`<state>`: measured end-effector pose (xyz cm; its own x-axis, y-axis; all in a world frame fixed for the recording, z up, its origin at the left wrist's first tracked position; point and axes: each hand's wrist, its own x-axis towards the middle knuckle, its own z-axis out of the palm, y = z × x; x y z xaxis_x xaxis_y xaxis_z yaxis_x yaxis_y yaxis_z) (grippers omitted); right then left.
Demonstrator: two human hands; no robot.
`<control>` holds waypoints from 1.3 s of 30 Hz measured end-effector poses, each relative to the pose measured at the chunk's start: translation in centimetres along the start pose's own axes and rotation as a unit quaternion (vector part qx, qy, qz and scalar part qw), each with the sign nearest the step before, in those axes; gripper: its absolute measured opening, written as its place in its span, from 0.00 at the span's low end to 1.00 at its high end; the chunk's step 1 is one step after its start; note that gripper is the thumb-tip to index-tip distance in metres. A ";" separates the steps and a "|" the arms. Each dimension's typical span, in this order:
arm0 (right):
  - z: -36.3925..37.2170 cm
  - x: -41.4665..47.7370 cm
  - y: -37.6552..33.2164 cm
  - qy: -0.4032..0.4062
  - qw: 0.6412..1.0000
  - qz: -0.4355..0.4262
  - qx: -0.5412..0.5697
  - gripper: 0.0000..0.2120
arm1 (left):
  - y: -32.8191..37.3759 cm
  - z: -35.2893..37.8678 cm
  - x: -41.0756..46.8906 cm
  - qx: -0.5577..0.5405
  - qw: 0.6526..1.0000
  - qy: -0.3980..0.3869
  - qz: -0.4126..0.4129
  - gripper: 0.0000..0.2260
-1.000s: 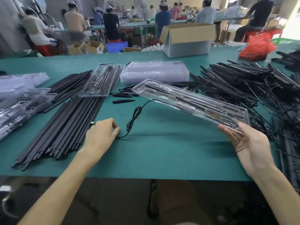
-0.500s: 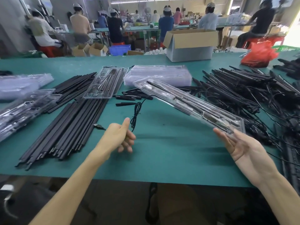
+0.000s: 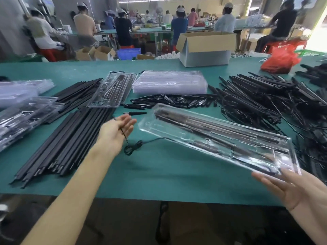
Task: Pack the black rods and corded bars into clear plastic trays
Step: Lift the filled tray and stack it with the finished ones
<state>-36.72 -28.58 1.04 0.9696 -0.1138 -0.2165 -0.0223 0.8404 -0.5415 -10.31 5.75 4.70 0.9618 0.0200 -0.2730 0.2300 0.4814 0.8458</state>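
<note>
Since the earlier frame the left hand (image 3: 116, 129) has turned palm-up and lifted off the desk (image 3: 159, 177), taking the black cord (image 3: 124, 137) with it. Its fingers (image 3: 130, 123) are loosely extended, not clenched. The cord lies across the palm, drops to a small coil on the desk and runs on towards the clear tray (image 3: 154, 124).

The tray is held off the desk, tilted, its near end resting on the flat, straight fingers of the right hand (image 3: 292, 188). Dark bars (image 3: 221, 133) lie lengthwise inside it.

Loose black rods (image 3: 62, 138) lie in a bundle to the left. A tangled heap of corded bars (image 3: 256, 103) lies to the right. A stack of empty trays (image 3: 169, 82) sits farther back.
</note>
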 end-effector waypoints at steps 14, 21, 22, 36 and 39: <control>3.0 1.7 5.5 -0.020 0.961 -0.113 -0.251 0.09 | -5.3 8.8 -5.9 0.678 0.573 -0.335 0.315 0.17; 3.7 1.5 6.1 -0.040 0.965 -0.099 -0.241 0.09 | -5.2 7.0 -6.4 0.578 0.664 -0.381 0.283 0.25; 3.7 1.6 6.2 -0.045 0.966 -0.097 -0.235 0.09 | -5.0 6.7 -6.7 0.537 0.692 -0.383 0.295 0.24; 9.2 6.6 7.5 -0.091 0.991 -0.039 -0.087 0.16 | -5.2 0.5 -0.4 0.292 0.904 0.060 0.306 0.14; 12.4 9.3 9.0 -0.098 0.994 -0.016 -0.044 0.20 | -4.9 0.7 2.6 0.243 0.955 0.024 0.169 0.16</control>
<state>-24.90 -15.48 4.18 0.9988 -0.0277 -0.0394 -0.0024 0.7877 -0.6160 -8.87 2.82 0.14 0.9881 0.1477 0.0428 -0.0398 -0.0235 0.9989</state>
